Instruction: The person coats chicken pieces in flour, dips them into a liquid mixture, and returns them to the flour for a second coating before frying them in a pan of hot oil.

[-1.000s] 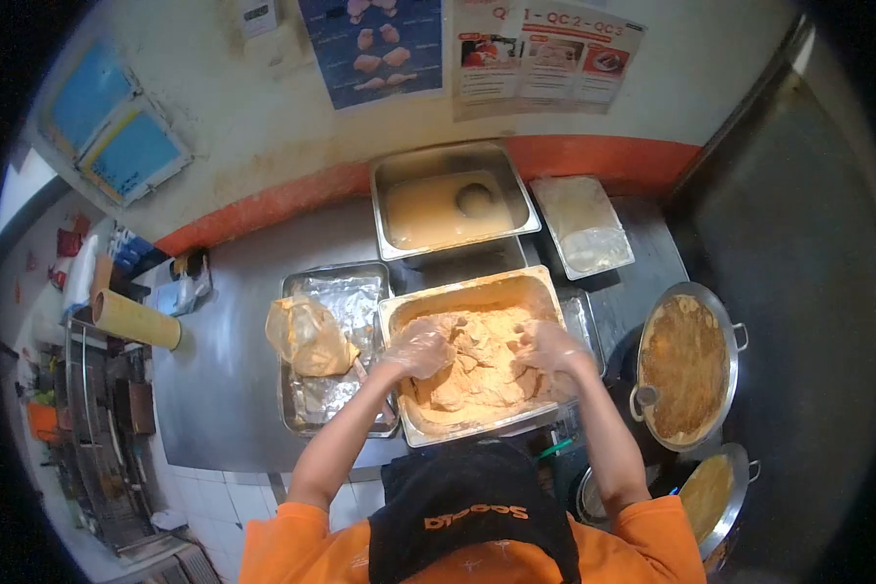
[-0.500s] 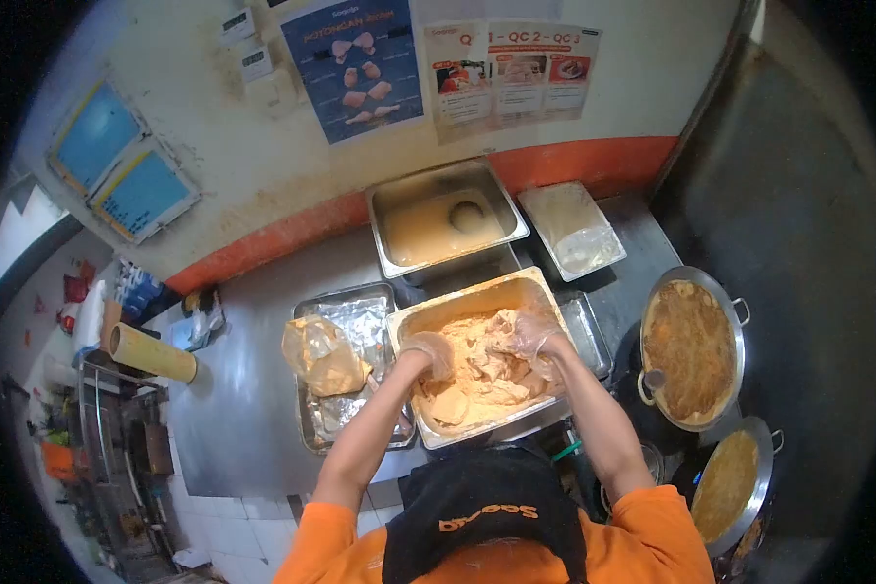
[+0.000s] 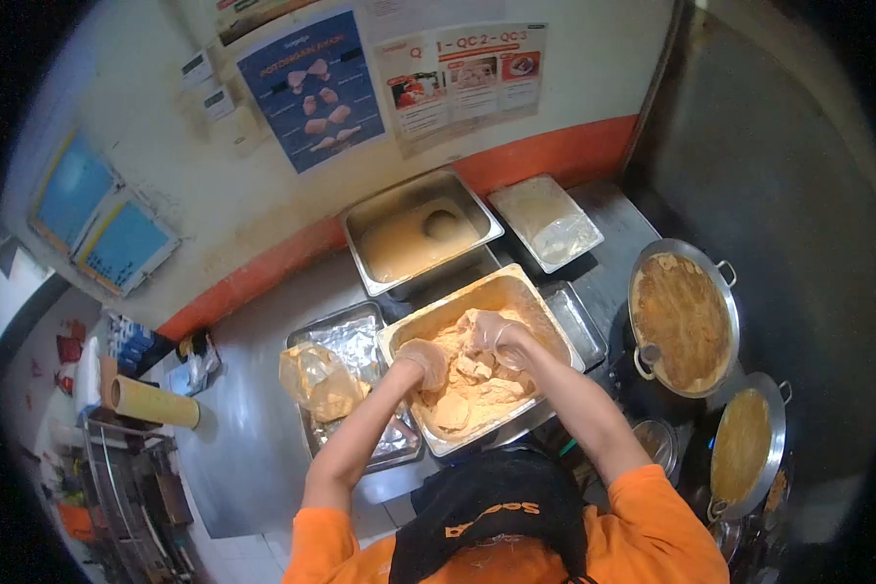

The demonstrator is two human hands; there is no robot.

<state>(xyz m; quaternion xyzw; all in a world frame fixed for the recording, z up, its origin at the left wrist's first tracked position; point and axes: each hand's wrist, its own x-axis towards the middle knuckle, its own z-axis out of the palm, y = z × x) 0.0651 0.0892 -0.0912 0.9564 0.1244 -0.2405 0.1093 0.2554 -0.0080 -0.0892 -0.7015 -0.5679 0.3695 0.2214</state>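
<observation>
Currently, head view, tub: I see a deep rectangular steel tub (image 3: 550,318) on the grey metal worktop (image 3: 253,467), holding pale orange powdery coating (image 3: 487,394) and irregular coated lumps (image 3: 452,410).
Left hand: In its thin clear plastic glove, the left hand (image 3: 426,361) reaches inside the tub's left side, touching the mix; its fingertips are sunk or hidden, so I cannot tell if they are spread, together or pinching.
Right hand: The similarly gloved right hand (image 3: 499,337) bends downward at the lumps near the tub's middle. Its fingers look curled, but I cannot tell whether they pinch one.
Coating progress: I judge this as partway. The front lumps look covered already; near the right hand, pinker patches suggest thinner cover, and loose coating lies around them. I cannot count finished pieces.
Beside the tub: On its left, a clear plastic bag smeared with orange (image 3: 313,376) lies on a shallow silvery tray (image 3: 343,333).
Behind the tub: I find a deep steel pan (image 3: 360,268) of cloudy tan liquid (image 3: 394,248), with a shallow pale-filled tray (image 3: 579,258) to its right.
Round pans: Two wide, handled metal pans stand at right, one larger with a mottled brown surface (image 3: 679,321), one with a yellow-brown surface (image 3: 740,448). I make out no separate lumps there.
</observation>
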